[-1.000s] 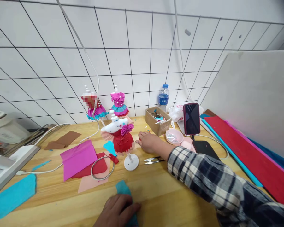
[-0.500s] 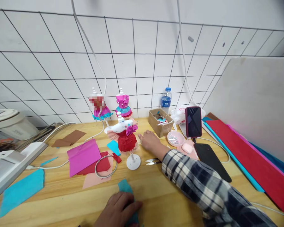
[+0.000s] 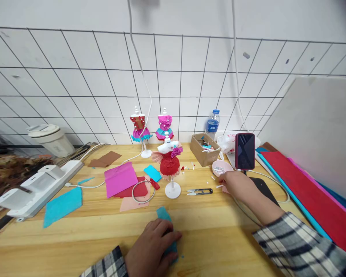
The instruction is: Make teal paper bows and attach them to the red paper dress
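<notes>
My left hand (image 3: 155, 246) lies on a strip of blue crepe paper (image 3: 165, 214) at the front of the wooden table, its fingers and thumb closed over the strip. My right hand (image 3: 237, 187) is reaching down just in front of a small pink bowl (image 3: 221, 166) that holds tiny shiny pieces. Its fingers are bent down together, and what they touch is hidden beneath them. Between the hands stands a small white dress form (image 3: 169, 163) in a red paper dress with a magenta flower. Thread snips (image 3: 200, 191) lie beside its base.
Two more dressed forms (image 3: 138, 125) stand by the tiled wall. Cut crepe paper (image 3: 121, 178) and a measuring-tape-like loop (image 3: 143, 191) lie left; a power strip (image 3: 43, 188) lies farther left. A scrap box (image 3: 204, 152), bottle (image 3: 212, 124), propped phone (image 3: 245, 151) and paper sheets (image 3: 305, 184) are right.
My right hand has moved back and right, from beside the red-dressed form to the pink bowl, uncovering the snips. The left hand stays on the blue strip. The view has shifted left.
</notes>
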### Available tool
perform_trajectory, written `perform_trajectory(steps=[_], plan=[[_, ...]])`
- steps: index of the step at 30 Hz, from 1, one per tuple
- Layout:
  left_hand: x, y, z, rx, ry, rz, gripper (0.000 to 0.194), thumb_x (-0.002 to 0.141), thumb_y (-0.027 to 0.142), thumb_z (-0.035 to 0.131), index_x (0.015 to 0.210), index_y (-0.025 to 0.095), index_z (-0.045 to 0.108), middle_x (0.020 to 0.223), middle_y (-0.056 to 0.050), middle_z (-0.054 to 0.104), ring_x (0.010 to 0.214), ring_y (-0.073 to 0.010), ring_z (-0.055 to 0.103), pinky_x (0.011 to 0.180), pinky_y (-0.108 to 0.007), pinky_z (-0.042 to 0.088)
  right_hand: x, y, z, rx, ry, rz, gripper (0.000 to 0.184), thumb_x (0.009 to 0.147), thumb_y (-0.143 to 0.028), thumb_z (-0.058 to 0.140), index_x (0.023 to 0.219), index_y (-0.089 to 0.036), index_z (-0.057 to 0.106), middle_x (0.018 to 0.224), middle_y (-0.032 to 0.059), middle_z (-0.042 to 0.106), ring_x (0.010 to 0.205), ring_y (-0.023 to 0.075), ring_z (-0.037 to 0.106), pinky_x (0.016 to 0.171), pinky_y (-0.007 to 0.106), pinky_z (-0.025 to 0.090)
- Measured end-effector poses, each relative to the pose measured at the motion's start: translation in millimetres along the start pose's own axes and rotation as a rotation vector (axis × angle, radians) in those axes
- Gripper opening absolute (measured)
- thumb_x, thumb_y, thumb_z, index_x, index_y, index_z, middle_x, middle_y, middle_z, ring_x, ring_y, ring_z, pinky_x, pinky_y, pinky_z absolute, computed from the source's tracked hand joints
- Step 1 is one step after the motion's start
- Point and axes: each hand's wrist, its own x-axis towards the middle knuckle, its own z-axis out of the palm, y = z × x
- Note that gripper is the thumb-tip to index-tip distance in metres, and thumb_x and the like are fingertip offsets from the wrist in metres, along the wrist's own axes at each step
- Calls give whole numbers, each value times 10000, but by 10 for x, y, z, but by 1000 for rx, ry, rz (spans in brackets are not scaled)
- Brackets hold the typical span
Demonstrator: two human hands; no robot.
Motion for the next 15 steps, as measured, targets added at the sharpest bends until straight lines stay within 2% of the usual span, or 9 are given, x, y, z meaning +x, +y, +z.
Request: perform_trajectory(steps=[2,5,10,15], plan=[[-1,-9,3,-7,2,8,450,775,193,653,1203,301,567,1139,-47,569,1028,-252,520,900,-432,451,-50,13,90,-38,-42,-8,245,781,-191,617,999,-235,720,937,95,714,890,227,662,686,267,403],[-2,-14,10,-11,9,13,459,768,193,661,1204,300,567,1128,-44,571,1017,-247,521,894,-419,451,-56,-49,156,-59,-72,17,181,849,-206,550,932,-176,708,916,122,704,834,213,671,653,262,397],[-6,-52,58,8,8,32,471,772,213,659,1222,303,552,1129,-46,575,1011,-246,513,877,-401,454,32,-162,93,-80,-67,6,158,843,-215,555,908,-220,700,924,97,707,857,230,671,649,281,377],[-9,-115,126,21,5,45,522,755,224,671,1249,316,531,1125,-41,579,1012,-250,504,870,-397,451,13,11,0,-73,-111,13,156,821,-344,600,911,-259,695,895,85,709,833,251,664,603,292,353]])
